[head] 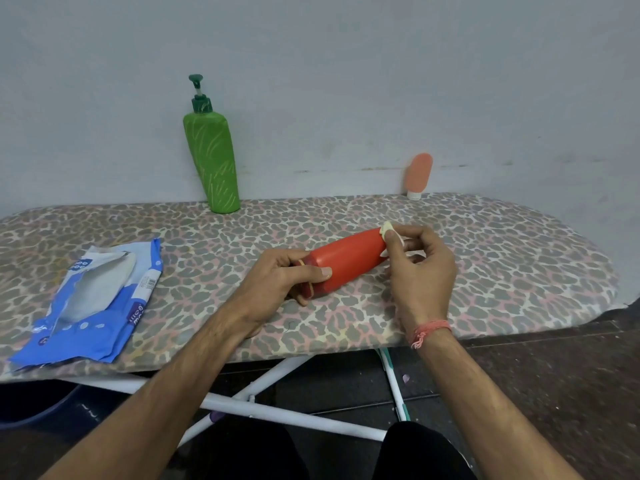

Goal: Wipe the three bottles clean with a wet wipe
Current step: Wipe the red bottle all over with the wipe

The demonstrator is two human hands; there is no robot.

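The ironing board [485,244] carries 3 bottles. The blue wipe pack [97,299] lies at the left. The green pump bottle [212,161] stands at the wall. The red bottle [346,261] lies tilted in the middle, the left hand [277,289] clamped around its lower end. The right hand [419,268] pinches a wet wipe [387,228] against its far end. The small peach bottle [418,174] stands cap-down far right.

Wipe pack [93,299] at desk [485,258] left; pump bottle [212,157] behind centre; small tube [418,175] far right; held bottle [346,263] between hands.
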